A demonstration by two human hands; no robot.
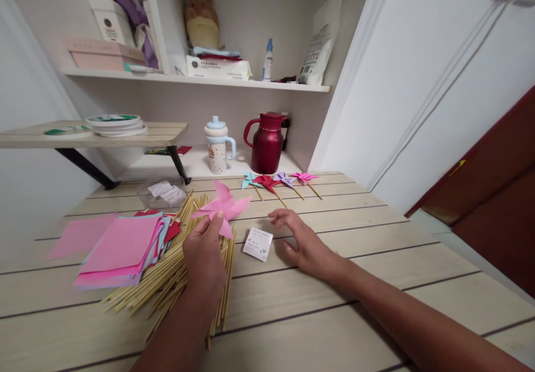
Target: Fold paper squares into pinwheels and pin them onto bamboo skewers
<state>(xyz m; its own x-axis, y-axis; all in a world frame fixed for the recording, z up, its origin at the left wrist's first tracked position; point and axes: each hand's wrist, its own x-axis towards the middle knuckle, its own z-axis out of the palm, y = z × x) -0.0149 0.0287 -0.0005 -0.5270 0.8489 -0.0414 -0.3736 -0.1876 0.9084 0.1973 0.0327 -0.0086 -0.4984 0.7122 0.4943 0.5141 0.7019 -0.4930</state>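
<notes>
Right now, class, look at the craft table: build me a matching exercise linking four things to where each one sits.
Things:
1. pink pinwheel
2. small white packet
3. red jug
4. stack of coloured paper

Places:
A. on the low white shelf behind the table, beside a spotted cup
B. held in the left hand, above the wooden sticks
C. at the left of the table, beside the sticks
D. flat on the table, just left of the right hand

Pairs: 1-B, 2-D, 3-A, 4-C
</notes>
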